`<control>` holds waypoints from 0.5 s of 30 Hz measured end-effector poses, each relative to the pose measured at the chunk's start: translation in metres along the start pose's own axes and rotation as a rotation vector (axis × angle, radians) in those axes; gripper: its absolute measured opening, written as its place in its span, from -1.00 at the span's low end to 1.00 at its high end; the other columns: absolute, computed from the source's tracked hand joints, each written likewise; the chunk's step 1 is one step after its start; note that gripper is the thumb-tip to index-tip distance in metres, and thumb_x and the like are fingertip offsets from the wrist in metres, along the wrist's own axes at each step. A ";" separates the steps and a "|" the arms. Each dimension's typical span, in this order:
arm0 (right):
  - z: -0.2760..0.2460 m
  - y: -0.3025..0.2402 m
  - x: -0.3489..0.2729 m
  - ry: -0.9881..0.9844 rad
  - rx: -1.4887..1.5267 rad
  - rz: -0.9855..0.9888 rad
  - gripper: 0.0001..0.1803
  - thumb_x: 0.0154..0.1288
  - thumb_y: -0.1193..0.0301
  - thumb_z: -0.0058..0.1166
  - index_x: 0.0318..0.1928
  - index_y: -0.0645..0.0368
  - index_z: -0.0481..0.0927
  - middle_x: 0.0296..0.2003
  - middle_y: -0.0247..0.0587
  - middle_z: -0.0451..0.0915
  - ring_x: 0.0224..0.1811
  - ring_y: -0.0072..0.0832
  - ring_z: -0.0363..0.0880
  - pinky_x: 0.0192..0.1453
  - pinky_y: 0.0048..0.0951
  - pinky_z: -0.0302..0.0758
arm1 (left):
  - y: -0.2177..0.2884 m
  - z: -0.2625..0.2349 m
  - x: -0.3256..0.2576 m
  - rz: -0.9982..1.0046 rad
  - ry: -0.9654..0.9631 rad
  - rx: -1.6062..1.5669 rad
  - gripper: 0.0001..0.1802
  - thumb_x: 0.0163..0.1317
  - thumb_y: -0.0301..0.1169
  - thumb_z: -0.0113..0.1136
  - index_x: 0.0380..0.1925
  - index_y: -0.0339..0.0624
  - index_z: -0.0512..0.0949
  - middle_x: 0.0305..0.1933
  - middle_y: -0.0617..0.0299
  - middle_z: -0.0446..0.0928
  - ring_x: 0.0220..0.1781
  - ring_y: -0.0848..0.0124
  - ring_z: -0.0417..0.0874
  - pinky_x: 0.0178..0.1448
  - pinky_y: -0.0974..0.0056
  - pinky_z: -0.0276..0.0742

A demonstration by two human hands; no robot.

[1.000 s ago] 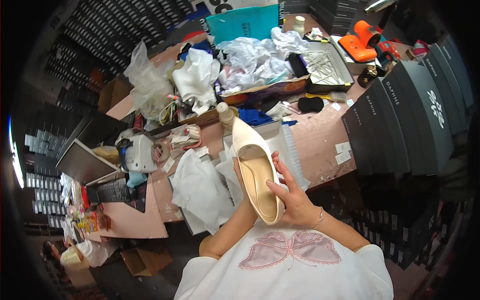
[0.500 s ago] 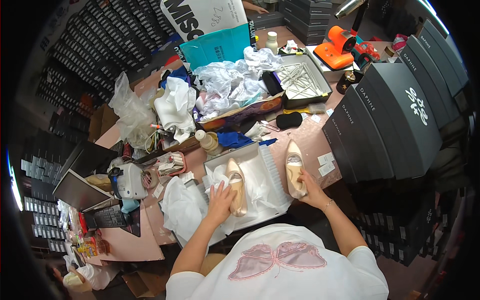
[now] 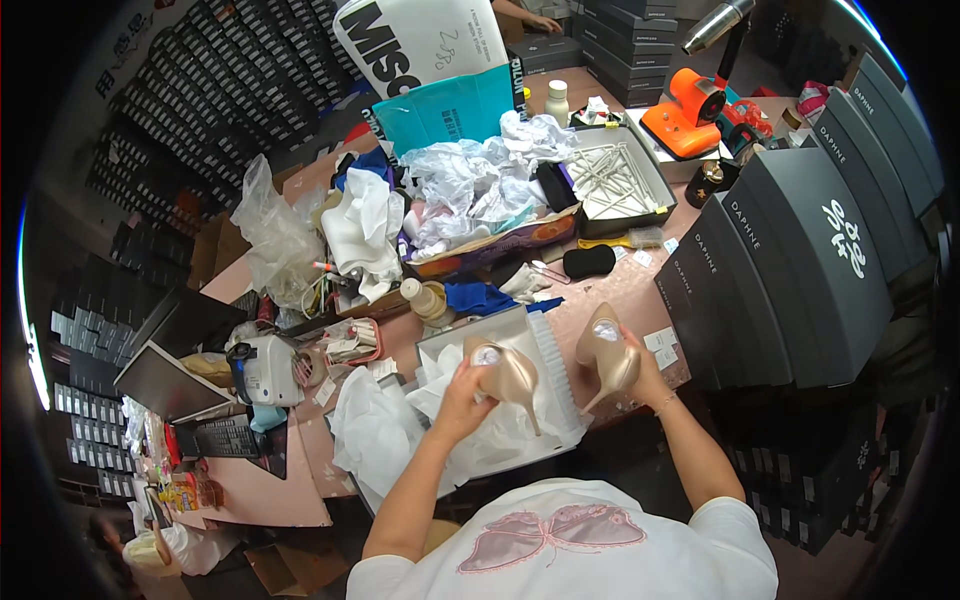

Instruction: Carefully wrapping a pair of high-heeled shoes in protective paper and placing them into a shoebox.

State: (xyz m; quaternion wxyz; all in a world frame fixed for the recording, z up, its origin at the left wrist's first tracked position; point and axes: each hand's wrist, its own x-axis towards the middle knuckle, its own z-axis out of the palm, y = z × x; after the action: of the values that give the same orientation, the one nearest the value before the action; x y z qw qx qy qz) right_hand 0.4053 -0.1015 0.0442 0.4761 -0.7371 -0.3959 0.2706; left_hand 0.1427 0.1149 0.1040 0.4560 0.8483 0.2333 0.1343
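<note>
My left hand (image 3: 462,398) grips a beige high-heeled shoe (image 3: 503,377) sole up, its thin heel pointing toward me, over an open white shoe box (image 3: 540,345) lined with white tissue paper (image 3: 490,440). To the right, my right hand (image 3: 645,372) holds the matching beige high-heeled shoe (image 3: 605,355), also sole up, above the pink table (image 3: 590,295) just beside the box. The two shoes are apart, roughly level with each other.
A tall stack of dark grey shoe boxes (image 3: 800,240) stands at the right. Behind lie crumpled paper and plastic (image 3: 470,185), a tray of white sticks (image 3: 615,180), a teal box (image 3: 445,105), an orange tool (image 3: 685,110) and a small bottle (image 3: 425,298). A white device (image 3: 265,370) sits at the left.
One second ago both hands held one shoe upright near my chest. Since then the hands have separated, each with a shoe, and turned both shoes sole up over the box and table.
</note>
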 end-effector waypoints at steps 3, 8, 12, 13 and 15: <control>-0.041 -0.106 -0.005 -0.198 0.045 0.027 -0.58 0.06 0.53 0.25 0.00 0.25 0.55 -0.01 -0.04 0.57 0.02 -0.41 0.56 0.11 -0.39 0.46 | 0.042 -0.038 -0.002 -0.107 0.034 -0.357 -0.53 0.11 -0.49 0.31 0.06 -0.22 0.46 -0.13 0.20 0.59 -0.10 0.53 0.58 -0.08 0.41 0.48; -0.009 -0.176 -0.002 -0.371 0.343 -0.119 -0.43 0.17 0.46 0.23 0.19 0.26 0.37 -0.03 -0.21 0.54 0.02 -0.56 0.49 0.10 -0.44 0.46 | 0.063 -0.048 -0.027 -0.118 -0.087 -0.802 -0.53 0.18 -0.44 0.29 0.10 -0.27 0.43 -0.09 0.28 0.57 -0.12 0.61 0.54 -0.16 0.51 0.43; 0.049 -0.157 -0.009 -0.494 0.751 0.042 -0.42 0.30 0.34 0.13 0.25 0.27 0.27 0.05 -0.27 0.47 0.09 -0.59 0.43 0.17 -0.48 0.41 | 0.044 -0.038 -0.045 -0.160 -0.117 -0.985 -0.50 0.23 -0.35 0.23 0.14 -0.30 0.39 -0.01 0.26 0.55 -0.03 0.55 0.55 -0.01 0.45 0.48; 0.059 -0.153 -0.010 -0.493 0.796 0.089 -0.42 0.32 0.30 0.12 0.25 0.27 0.27 0.05 -0.27 0.47 0.09 -0.60 0.43 0.17 -0.49 0.42 | 0.039 -0.037 -0.049 -0.196 -0.104 -1.025 -0.50 0.24 -0.34 0.22 0.14 -0.31 0.38 0.00 0.24 0.54 -0.01 0.54 0.55 0.02 0.44 0.49; 0.077 -0.144 -0.013 -0.491 0.852 0.119 -0.34 0.39 0.01 -0.02 0.25 0.26 0.28 0.05 -0.23 0.49 0.06 -0.57 0.48 0.13 -0.48 0.47 | 0.037 -0.043 -0.056 -0.270 -0.095 -1.085 -0.50 0.27 -0.34 0.17 0.15 -0.33 0.36 0.04 0.20 0.52 0.01 0.50 0.56 0.08 0.39 0.51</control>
State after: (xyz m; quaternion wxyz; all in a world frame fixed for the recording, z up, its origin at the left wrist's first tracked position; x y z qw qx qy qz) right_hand 0.2919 -0.0416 0.1456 0.6114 -0.4129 -0.3078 0.6008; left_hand 0.0859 0.0987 0.1570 0.8504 0.4597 0.2164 0.1370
